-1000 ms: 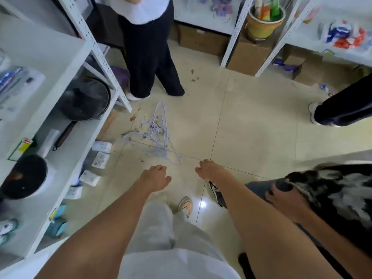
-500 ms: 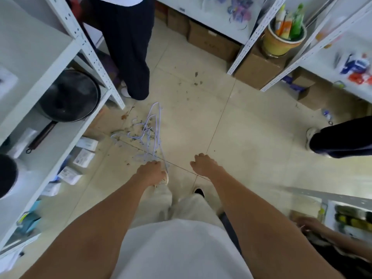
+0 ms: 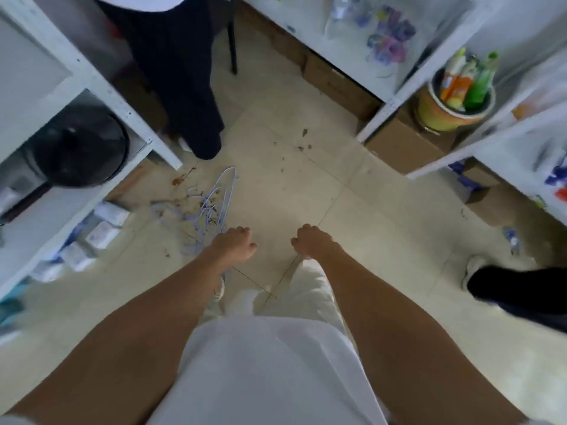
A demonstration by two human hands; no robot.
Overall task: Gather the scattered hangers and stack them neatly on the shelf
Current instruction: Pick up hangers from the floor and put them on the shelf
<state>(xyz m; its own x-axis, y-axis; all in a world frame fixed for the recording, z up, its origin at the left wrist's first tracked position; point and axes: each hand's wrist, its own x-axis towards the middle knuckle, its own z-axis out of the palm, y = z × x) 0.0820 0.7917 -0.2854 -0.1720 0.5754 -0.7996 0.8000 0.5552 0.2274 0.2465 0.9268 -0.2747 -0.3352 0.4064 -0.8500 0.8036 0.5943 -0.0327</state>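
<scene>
Several pale lilac wire hangers lie in a loose tangle on the tiled floor, among bits of brown debris, hooks pointing away from me. My left hand is curled into a fist over their near end, which it hides; the wires run straight into the fist. My right hand hovers a little to the right of it, fingers curled, holding nothing. A white metal shelf unit stands at the left.
A black pan and small white packets sit on the left shelf's lower boards. A person in dark trousers stands just beyond the hangers. Another person's shoe is at the right. Cardboard boxes and a yellow pot sit under the far shelves.
I have bent further down and both hands have dropped toward the floor. My left hand moved onto the near end of the hangers and closed; the hangers still lie where they were.
</scene>
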